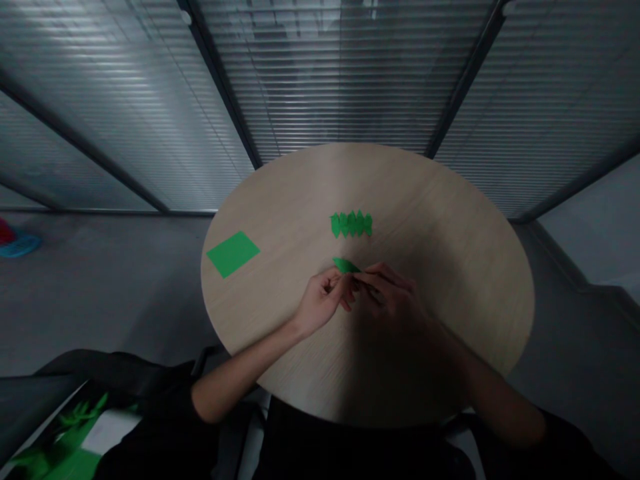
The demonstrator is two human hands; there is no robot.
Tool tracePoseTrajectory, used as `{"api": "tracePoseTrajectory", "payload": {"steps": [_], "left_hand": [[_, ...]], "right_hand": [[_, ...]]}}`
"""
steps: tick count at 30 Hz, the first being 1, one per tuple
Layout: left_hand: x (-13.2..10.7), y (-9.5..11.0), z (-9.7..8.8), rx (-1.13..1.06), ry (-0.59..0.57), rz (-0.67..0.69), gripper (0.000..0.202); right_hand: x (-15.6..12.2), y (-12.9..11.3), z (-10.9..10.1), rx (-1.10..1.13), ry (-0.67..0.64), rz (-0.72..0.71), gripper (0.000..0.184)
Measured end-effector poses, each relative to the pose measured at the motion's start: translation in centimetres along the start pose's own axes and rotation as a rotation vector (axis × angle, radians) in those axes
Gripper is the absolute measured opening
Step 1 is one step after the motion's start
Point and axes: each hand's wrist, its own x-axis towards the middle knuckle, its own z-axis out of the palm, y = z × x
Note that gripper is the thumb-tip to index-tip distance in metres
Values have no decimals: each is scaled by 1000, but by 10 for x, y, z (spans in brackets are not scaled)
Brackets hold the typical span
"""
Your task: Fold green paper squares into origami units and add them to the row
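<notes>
Green paper piece [345,265], folded into a narrow pointed leaf shape, is held up off the round wooden table [440,267] near its middle, its tip showing above both hands. Left hand [320,303]: thumb and fingertips pinched closed on the piece's near end, no gap visible. Right hand [387,300]: fingers curled over from the right and closed against the same end, touching the left fingers; it lies in shadow, so the exact contact cannot be confirmed. The fingers hide most of the fold. For sound work, both pinches should stay firm, with the edges kept aligned and pressure run evenly along the crease. The hands' own shadow hampers inspection of that crease. A row of folded green pieces [351,224], set side by side, lies just beyond the tip and is the nearest item in the way. A flat green paper square [233,254] lies near the table's left edge, well apart. A red and blue object [15,243] lies on the floor, far left.
</notes>
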Motion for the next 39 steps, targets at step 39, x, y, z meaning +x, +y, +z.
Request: {"api": "tracePoseTrajectory", "payload": {"steps": [39], "left_hand": [[-2,4,4,16,151,35,44]], "right_hand": [[12,-5,8,1162,7,873,25]]}}
